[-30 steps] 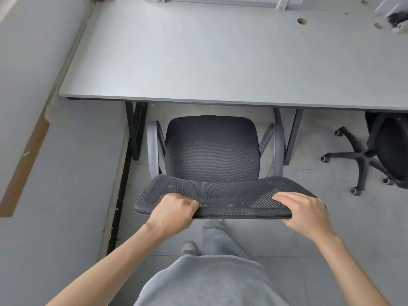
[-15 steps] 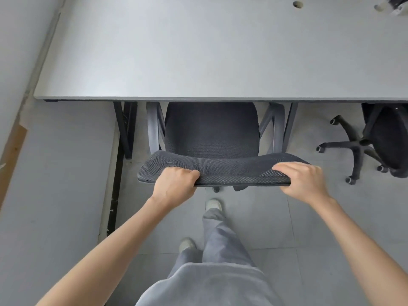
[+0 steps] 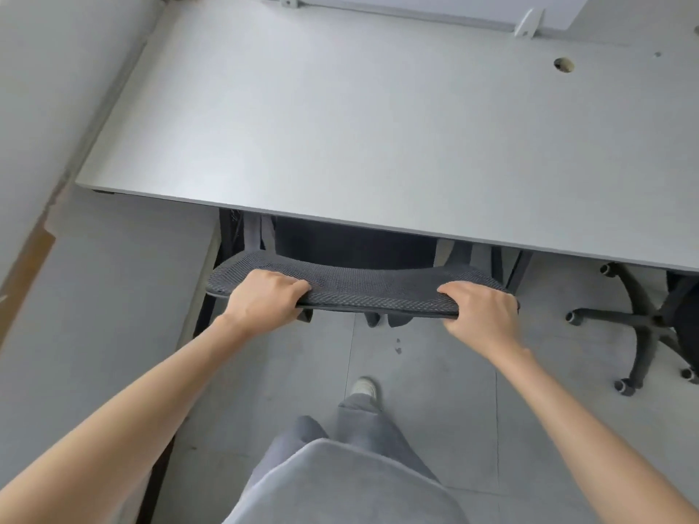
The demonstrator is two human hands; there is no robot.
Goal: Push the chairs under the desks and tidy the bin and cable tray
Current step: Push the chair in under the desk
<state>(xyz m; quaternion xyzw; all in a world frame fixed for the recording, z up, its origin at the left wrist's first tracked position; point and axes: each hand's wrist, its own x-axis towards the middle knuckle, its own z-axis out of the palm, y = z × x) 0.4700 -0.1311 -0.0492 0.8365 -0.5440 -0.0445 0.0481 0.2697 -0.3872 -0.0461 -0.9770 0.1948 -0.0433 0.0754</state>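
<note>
A black mesh office chair (image 3: 372, 287) stands mostly under the grey desk (image 3: 378, 138). Only the top of its backrest and a strip of its seat show below the desk's front edge. My left hand (image 3: 264, 296) grips the left part of the backrest's top edge, fingers curled over it. My right hand (image 3: 480, 312) grips the right part of the same edge. Both arms are stretched forward.
A second black chair (image 3: 650, 327), with its star base and castors showing, stands at the right under the desk. A grey wall and ledge run along the left. The desk top has a cable hole (image 3: 563, 64) and a partition bracket (image 3: 527, 22) at the back. My feet are on the tiled floor.
The chair has rolled forward under the desk; its seat and armrests are now largely hidden. Both hands kept their grip on the backrest and moved forward with it.
</note>
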